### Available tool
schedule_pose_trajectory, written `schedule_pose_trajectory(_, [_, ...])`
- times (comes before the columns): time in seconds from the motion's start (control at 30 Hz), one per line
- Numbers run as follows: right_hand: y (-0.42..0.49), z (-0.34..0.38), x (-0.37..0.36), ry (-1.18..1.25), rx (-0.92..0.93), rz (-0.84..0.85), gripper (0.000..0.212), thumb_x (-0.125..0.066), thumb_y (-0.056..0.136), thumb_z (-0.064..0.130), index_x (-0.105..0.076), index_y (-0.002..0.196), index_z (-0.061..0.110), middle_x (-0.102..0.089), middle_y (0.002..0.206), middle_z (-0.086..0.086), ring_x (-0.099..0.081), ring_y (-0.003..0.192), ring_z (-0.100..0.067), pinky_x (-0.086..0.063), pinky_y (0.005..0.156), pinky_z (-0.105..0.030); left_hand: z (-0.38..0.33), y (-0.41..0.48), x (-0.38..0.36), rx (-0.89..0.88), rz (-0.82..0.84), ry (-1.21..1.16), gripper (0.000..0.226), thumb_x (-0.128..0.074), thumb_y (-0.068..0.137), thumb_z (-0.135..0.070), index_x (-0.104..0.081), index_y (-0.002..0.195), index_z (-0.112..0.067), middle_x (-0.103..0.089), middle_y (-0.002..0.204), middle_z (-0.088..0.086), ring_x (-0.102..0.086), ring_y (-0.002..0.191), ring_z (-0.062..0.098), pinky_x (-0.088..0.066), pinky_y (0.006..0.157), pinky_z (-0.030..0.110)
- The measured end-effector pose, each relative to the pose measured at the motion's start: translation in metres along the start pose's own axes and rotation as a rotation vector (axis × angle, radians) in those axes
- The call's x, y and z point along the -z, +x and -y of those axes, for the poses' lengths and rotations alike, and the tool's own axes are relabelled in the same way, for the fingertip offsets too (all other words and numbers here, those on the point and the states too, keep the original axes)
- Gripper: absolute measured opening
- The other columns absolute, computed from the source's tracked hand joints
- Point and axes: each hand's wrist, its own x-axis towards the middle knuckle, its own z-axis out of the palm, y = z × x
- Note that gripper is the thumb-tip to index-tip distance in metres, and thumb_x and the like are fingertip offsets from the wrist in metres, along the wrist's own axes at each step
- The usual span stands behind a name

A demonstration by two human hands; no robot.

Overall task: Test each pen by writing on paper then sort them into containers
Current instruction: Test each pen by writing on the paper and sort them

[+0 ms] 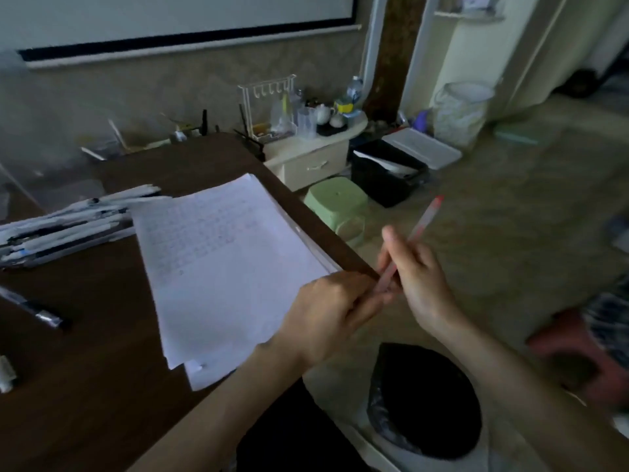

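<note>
The red pen (423, 221) is in the air just beyond the right edge of the tabletop (102, 369), and both hands hold it. Its long axis goes slantwise: the near end points down and left, toward the corner of the paper stack (221, 267), and the far end, with a red tip, points up, right and away over the floor.

The left hand (332, 310) has its fingers (367, 303) curled and pinches the near end of the pen. The right hand (420, 279) grips the barrel a little higher, with one finger standing straight beside it. The picture is blurred here, so the exact place of each fingertip cannot be told. More than half of the pen stands free past the right hand.

The edge of the tabletop runs diagonally from far left to near right, and the paper stack lies along it and partly over it. On the left a pile of pens (68, 226) touches the paper, and a single dark pen (37, 311) lies nearer, apart from it. Below the hands a black-lined bin (425, 396) stands on the floor. A green stool (337, 202) stands farther along the edge.
</note>
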Motion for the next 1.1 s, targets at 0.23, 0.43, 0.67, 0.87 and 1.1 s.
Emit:
schedule_pose_trajectory(0.23, [-0.037,-0.056,0.102,-0.277,-0.130,-0.116,0.049,-0.049,0.083,0.048,-0.048,0.052,0.010,-0.043,0.038,0.003,-0.043,0.039,-0.010,-0.036,0.047,-0.020,0.021,0.012,-0.049,-0.074,0.261,0.380,0.058,-0.037,0.087,-0.059,-0.058,0.125,-0.020,-0.051,0.135,0.010,-0.045,0.126,0.031,-0.034,0.102,0.047])
schedule_pose_trajectory(0.43, [-0.058,-0.145,0.167,-0.836,-0.398,-0.077,0.055,-0.046,0.082,0.065,-0.052,0.062,0.014,-0.052,0.056,-0.001,-0.060,0.060,-0.025,-0.039,0.061,-0.032,0.026,0.012,-0.050,-0.092,0.302,0.425,0.056,-0.031,0.087,-0.051,-0.055,0.127,-0.021,-0.047,0.138,0.007,-0.039,0.132,0.028,-0.034,0.102,0.046])
schedule_pose_trajectory(0.67, [-0.065,-0.176,0.182,-0.830,-0.656,0.177,0.056,-0.059,0.085,0.053,-0.054,0.125,0.013,-0.057,0.124,-0.004,-0.057,0.105,-0.019,-0.047,0.088,-0.030,0.021,0.012,-0.046,-0.094,0.238,0.361,0.047,-0.037,0.090,-0.043,-0.059,0.122,-0.015,-0.051,0.133,0.011,-0.047,0.123,0.030,-0.038,0.099,0.044])
schedule_pose_trajectory(0.87, [-0.020,-0.106,0.123,-0.709,-0.181,0.064,0.023,-0.060,0.090,0.027,-0.060,0.110,0.015,-0.063,0.111,-0.003,-0.060,0.106,-0.019,-0.043,0.083,-0.019,0.019,-0.006,0.000,-0.021,0.073,0.374,0.040,-0.038,0.093,-0.035,-0.060,0.118,-0.013,-0.057,0.125,0.006,-0.055,0.106,0.026,-0.041,0.094,0.043])
schedule_pose_trajectory(1.1, [0.031,0.001,-0.023,-0.596,0.284,0.354,0.012,-0.055,0.093,0.017,-0.064,0.100,0.015,-0.061,0.089,0.006,-0.056,0.080,-0.004,-0.045,0.068,-0.016,0.079,-0.065,0.103,0.287,-0.056,0.457,0.035,-0.043,0.096,-0.038,-0.059,0.121,-0.020,-0.055,0.129,0.006,-0.055,0.113,0.028,-0.045,0.092,0.047])
